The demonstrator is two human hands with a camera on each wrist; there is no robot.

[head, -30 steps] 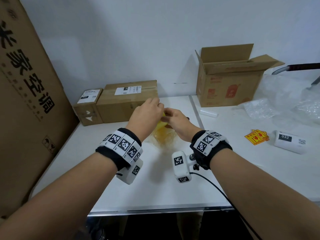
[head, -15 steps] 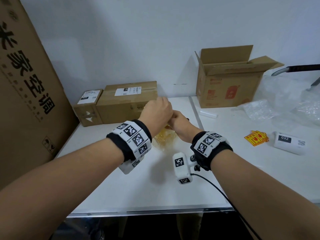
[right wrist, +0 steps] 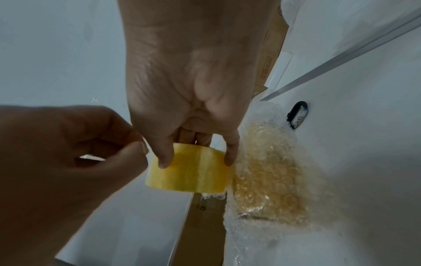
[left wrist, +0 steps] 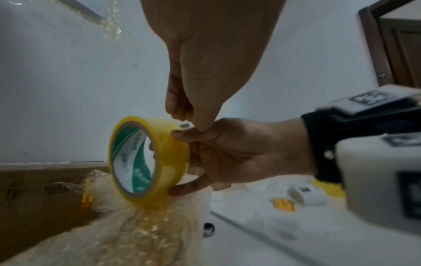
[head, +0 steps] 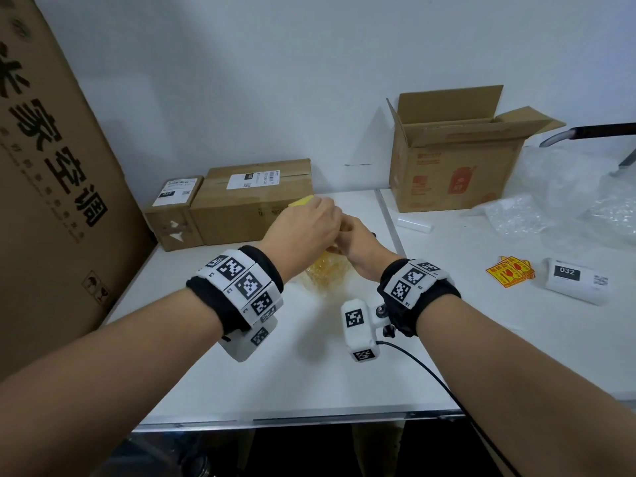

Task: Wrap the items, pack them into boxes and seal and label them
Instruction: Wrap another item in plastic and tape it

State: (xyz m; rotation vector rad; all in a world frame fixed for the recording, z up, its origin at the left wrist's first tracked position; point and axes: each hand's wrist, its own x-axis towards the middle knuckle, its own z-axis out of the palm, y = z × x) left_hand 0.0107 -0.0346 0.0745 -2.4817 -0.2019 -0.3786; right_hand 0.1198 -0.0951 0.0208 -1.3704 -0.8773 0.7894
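Note:
A yellow tape roll (left wrist: 148, 158) is held upright just above a bubble-wrapped item (right wrist: 268, 180) lying on the white table (head: 275, 366). My right hand (right wrist: 196, 161) grips the roll across its width, thumb on one side and fingers on the other. My left hand (left wrist: 193, 124) pinches the tape's loose end at the top of the roll, right beside the right thumb. In the head view the left hand (head: 309, 225) covers most of the roll (head: 302, 201), the right hand (head: 347, 235) touches it, and the wrapped item (head: 327, 273) shows below them.
Two sealed, labelled boxes (head: 247, 208) stand at the back left beside a tall carton (head: 51, 166). An open box (head: 454, 166) stands back right, with bubble wrap (head: 550, 208), yellow stickers (head: 511, 275) and a white label roll (head: 574, 280) nearby. A small black object (right wrist: 298, 115) lies beside the wrapped item.
My left hand has shifted right and closed up against the right hand at the roll. The right hand and the wrapped item have stayed about where they were.

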